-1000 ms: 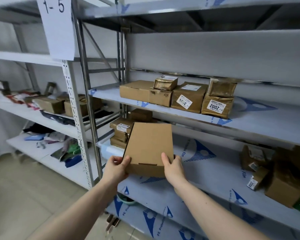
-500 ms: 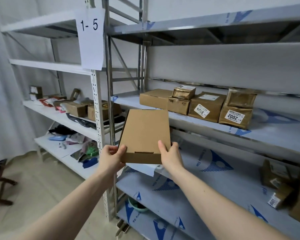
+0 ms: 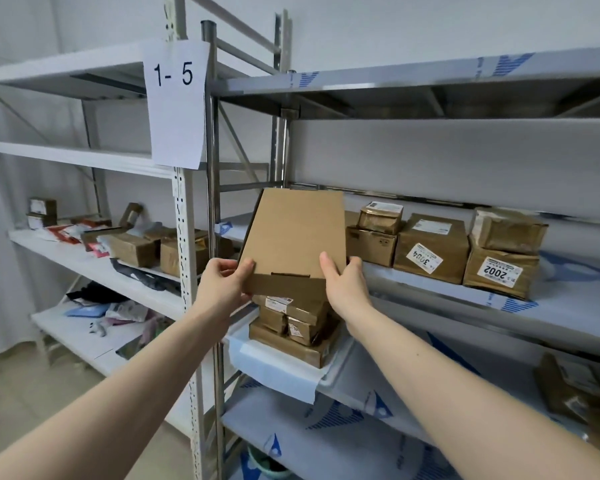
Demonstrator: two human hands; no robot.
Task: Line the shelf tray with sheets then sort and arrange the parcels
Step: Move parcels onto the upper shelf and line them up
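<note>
The grey metal shelving rack (image 3: 430,77) fills the view from 12 to 4 o'clock, its boards covered in white film printed with blue triangles. On its middle board, at about 2 o'clock from the centre, stands a row of brown taped cardboard parcels (image 3: 430,252); two carry white labels reading 3004 and 2002. Below centre, at 6 o'clock, a stack of smaller brown labelled parcels (image 3: 291,327) sits on a pale blue sheet (image 3: 267,368) lining a white shelf tray (image 3: 340,375). A white paper sign marked "1- 5" (image 3: 177,102) hangs on the upright at 11 o'clock.

At the centre, a flat plain brown cardboard mailer box (image 3: 295,237) is held upright in the air, just above the stack and in front of the middle board. The left hand (image 3: 222,285) grips its lower left corner, thumb across the front and fingers curled behind. The right hand (image 3: 343,285) grips the lower right corner the same way, thumb on the front face.
</note>
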